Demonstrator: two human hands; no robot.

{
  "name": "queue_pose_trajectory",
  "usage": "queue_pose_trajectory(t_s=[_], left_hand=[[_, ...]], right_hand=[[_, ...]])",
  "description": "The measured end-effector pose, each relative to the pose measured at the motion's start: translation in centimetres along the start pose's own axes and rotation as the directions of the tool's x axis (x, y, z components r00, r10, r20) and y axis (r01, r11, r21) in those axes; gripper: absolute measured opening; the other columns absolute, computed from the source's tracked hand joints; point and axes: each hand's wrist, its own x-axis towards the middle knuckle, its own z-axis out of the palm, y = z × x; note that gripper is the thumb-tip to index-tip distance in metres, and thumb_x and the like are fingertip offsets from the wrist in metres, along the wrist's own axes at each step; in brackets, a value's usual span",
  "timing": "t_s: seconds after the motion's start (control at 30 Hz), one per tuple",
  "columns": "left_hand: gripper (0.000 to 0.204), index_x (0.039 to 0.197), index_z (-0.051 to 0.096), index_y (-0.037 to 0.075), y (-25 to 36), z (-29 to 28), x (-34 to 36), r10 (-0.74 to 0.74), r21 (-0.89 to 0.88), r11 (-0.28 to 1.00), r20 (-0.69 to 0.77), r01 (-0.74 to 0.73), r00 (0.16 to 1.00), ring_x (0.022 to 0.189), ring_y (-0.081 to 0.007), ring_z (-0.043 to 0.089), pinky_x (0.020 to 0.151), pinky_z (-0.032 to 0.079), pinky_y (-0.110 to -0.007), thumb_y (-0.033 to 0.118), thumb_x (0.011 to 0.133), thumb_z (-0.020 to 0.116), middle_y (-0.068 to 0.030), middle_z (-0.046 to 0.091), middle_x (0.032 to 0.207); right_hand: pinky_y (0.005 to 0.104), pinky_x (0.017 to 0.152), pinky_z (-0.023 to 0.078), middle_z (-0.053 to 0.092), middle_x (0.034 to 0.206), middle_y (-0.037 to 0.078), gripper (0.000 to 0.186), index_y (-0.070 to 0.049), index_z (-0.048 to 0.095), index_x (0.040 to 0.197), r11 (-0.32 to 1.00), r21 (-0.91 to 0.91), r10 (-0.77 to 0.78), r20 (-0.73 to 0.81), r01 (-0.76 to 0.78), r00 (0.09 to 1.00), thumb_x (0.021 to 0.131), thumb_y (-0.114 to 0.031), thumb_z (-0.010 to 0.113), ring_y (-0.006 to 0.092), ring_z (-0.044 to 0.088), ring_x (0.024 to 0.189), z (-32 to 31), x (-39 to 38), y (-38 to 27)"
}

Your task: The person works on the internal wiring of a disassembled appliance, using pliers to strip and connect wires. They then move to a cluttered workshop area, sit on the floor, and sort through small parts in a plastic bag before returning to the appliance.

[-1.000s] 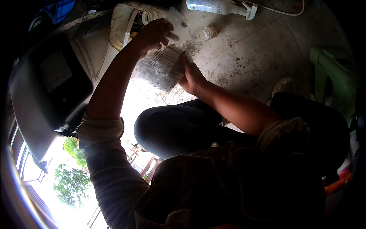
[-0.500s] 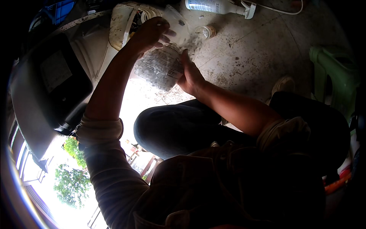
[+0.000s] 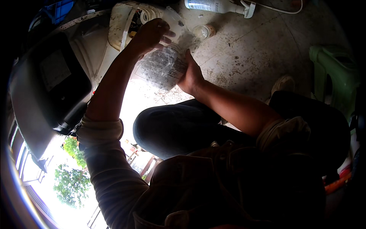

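A clear printed plastic bag (image 3: pixel 160 66) of small greyish pieces is tilted above the floor. My left hand (image 3: pixel 152 36) grips it near its upper part, fingers curled. My right hand (image 3: pixel 190 74) is wrapped round its right side, thumb raised along the edge. Clear plastic (image 3: pixel 175 23) with a small dark mark sticks up beyond my left fingers. A small round tub (image 3: pixel 204 31) stands just beyond the bag. An open pale container (image 3: pixel 116 28) with white rolls and dark items lies behind my left hand.
A white bottle (image 3: pixel 204 4) with a trigger and cord lies at the top. A green plastic stool (image 3: pixel 335 76) stands right. A large black and grey machine (image 3: pixel 53 84) is left, a blue crate (image 3: pixel 51 11) top left. My bent legs (image 3: pixel 160 129) are below the bag.
My right hand and the bag have shifted slightly, the thumb a little higher and further right. My left hand stays almost in place on the bag.
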Motion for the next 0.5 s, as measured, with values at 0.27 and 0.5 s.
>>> queue_pose_trajectory(t_s=[0.27, 0.5], left_hand=[[0.019, 0.094, 0.051, 0.007, 0.0, 0.3, -0.5, 0.059, 0.023, 0.998, -0.007, -0.059, 0.998, 0.094, -0.0204, 0.062, 0.079, 0.049, -0.036, 0.024, 0.086, 0.053, -0.0100, 0.064, 0.107], [0.019, 0.096, 0.053, 0.007, -2.5, 0.9, -0.1, 0.195, -0.051, 0.979, -0.039, -0.197, 0.980, 0.093, -0.0169, 0.062, 0.077, 0.049, -0.031, 0.012, 0.078, 0.056, -0.0100, 0.063, 0.108]], right_hand=[[0.0438, 0.101, 0.034, 0.046, 0.129, 0.013, 0.057, -0.005, 0.037, 0.131, 0.999, -0.038, -0.005, -0.015, 0.004, 1.000, 0.094, -0.049, 0.036, 0.0261, 0.044, 0.119, 0.0, -0.3, -0.4], [0.0422, 0.100, 0.035, 0.050, 0.125, 0.009, 0.055, -0.007, 0.040, 0.130, 0.990, -0.142, 0.004, -0.010, -0.006, 1.000, 0.092, -0.047, 0.045, 0.0246, 0.046, 0.117, -2.4, 0.1, -1.1]])
